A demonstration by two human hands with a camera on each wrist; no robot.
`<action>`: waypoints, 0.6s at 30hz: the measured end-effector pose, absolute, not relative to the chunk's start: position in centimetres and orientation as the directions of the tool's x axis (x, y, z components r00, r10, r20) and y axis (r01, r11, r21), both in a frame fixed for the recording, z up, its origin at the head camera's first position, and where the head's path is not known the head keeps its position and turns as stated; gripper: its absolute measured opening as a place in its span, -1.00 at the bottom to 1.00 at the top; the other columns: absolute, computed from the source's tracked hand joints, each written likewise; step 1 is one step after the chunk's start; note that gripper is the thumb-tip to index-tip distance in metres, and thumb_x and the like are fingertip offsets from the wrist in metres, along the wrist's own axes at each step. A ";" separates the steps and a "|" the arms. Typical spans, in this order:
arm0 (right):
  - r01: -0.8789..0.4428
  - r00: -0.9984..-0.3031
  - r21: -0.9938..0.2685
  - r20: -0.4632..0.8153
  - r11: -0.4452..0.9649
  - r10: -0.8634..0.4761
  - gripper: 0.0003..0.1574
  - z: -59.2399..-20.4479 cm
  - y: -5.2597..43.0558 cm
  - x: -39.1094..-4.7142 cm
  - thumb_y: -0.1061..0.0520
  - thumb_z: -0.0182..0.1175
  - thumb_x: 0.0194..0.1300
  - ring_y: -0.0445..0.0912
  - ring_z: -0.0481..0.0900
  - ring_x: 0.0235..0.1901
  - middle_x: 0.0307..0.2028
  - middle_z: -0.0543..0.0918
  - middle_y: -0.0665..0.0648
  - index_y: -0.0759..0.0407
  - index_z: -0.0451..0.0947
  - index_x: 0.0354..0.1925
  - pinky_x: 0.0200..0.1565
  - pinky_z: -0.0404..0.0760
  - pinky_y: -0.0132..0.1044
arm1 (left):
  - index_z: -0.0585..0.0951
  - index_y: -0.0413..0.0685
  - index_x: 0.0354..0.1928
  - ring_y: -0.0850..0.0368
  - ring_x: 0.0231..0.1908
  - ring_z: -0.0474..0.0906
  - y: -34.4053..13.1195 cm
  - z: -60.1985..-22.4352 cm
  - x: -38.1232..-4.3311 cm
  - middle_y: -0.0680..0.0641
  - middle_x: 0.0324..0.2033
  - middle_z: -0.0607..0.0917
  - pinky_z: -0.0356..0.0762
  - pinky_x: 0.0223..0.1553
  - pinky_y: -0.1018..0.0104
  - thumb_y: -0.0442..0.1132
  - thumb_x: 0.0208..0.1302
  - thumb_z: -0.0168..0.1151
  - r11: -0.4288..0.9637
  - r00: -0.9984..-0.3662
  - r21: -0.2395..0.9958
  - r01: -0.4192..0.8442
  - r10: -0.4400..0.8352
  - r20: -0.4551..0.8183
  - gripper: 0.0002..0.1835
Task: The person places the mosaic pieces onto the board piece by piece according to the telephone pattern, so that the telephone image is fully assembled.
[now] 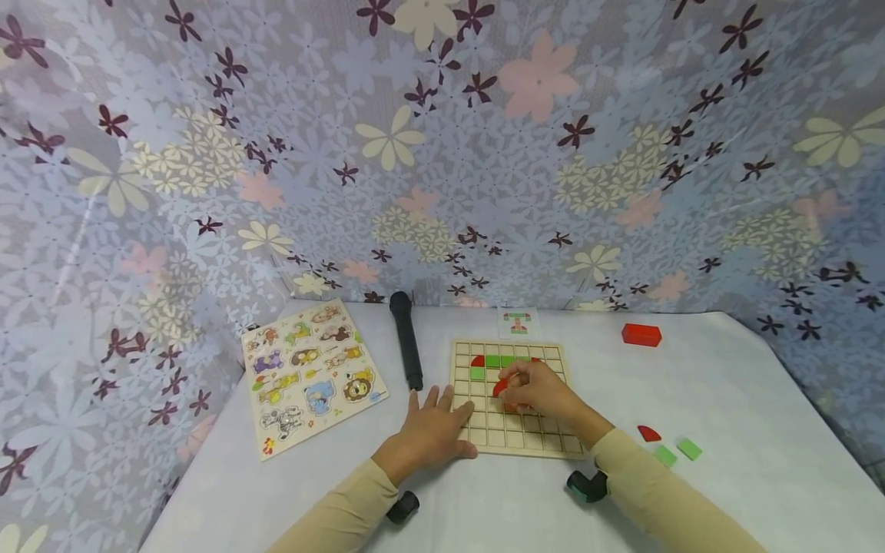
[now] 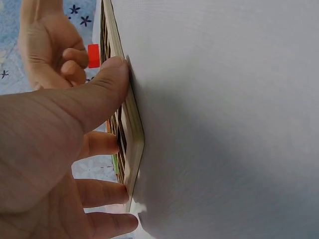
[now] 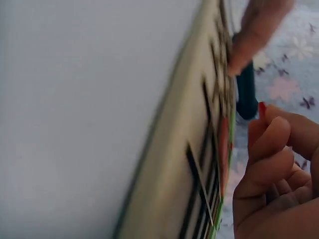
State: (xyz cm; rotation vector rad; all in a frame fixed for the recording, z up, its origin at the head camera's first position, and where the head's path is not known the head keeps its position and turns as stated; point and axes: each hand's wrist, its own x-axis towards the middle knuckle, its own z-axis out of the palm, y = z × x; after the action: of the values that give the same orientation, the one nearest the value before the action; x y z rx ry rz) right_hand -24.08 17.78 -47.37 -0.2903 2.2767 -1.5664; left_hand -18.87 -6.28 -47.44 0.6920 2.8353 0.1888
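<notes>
A wooden grid board (image 1: pixel 484 440) lies on the white table in front of me. My left hand (image 1: pixel 430 434) rests at its left edge with fingers spread; in the left wrist view the thumb (image 2: pixel 107 84) lies along the board's side. Above the grid, my right hand (image 1: pixel 546 395) pinches a small red piece (image 1: pixel 499 387) between thumb and fingers; the red piece (image 3: pixel 261 109) peeks out at the fingertips in the right wrist view. Green tiles (image 1: pixel 492 361) form a row near the top, a red quarter-round piece (image 1: pixel 478 360) at its left end. Part of the grid is hidden under the right hand.
An animal puzzle board (image 1: pixel 314 376) and a black microphone (image 1: pixel 406 342) lie to the left. Behind the grid is a pattern card (image 1: pixel 518 323). At right are a red block (image 1: pixel 641 335), a red quarter-round piece (image 1: pixel 648 434) and two green tiles (image 1: pixel 689 448).
</notes>
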 end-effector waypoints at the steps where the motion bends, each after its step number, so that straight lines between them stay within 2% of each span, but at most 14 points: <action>1: 0.008 -0.914 -0.918 -0.168 0.397 -0.370 -0.52 -47.5 17.4 -24.1 0.24 0.38 0.27 -0.12 0.48 -0.57 -0.35 0.63 0.17 0.40 0.51 0.10 -0.50 0.51 -0.32 | 0.41 0.20 0.48 -0.32 0.50 0.16 -6.3 -47.4 -18.9 -0.27 0.50 0.29 0.04 0.40 -0.43 0.35 0.20 0.32 0.881 -0.866 0.174 0.439 0.467 -0.180 -0.15; 6: -0.133 -0.928 -0.790 -0.113 0.598 -0.355 -0.71 -47.9 16.3 -24.0 0.19 0.48 0.16 -0.12 0.42 -0.52 -0.50 0.50 0.03 0.14 0.65 -0.14 -0.41 0.42 -0.25 | 0.42 0.20 0.48 -0.33 0.49 0.17 -6.2 -47.3 -18.9 -0.27 0.50 0.29 0.05 0.39 -0.43 0.35 0.19 0.32 0.880 -0.865 0.172 0.443 0.470 -0.176 -0.15; 8: -0.148 -0.933 -0.744 -0.113 0.652 -0.340 -0.76 -47.9 16.1 -23.9 0.19 0.48 0.14 -0.12 0.41 -0.48 -0.51 0.50 0.01 0.08 0.67 -0.20 -0.39 0.39 -0.23 | 0.42 0.19 0.48 -0.33 0.49 0.18 -6.3 -47.2 -18.9 -0.28 0.50 0.29 0.06 0.39 -0.43 0.35 0.20 0.32 0.879 -0.865 0.170 0.446 0.472 -0.172 -0.15; 18: -0.144 -0.943 -0.657 -0.135 0.740 -0.303 -0.72 -48.1 15.4 -23.5 0.19 0.50 0.12 -0.13 0.42 -0.48 -0.51 0.52 0.00 0.08 0.68 -0.17 -0.39 0.40 -0.25 | 0.42 0.20 0.48 -0.33 0.48 0.19 -6.3 -47.4 -19.0 -0.27 0.50 0.29 0.08 0.38 -0.44 0.35 0.20 0.32 0.879 -0.865 0.162 0.448 0.472 -0.171 -0.16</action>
State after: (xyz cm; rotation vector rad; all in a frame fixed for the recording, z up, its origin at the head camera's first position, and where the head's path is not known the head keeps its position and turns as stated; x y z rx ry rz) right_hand -23.51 15.44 -48.09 -0.3534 2.7087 -0.9940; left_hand -19.03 -6.30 -47.38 0.7042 2.8443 0.1730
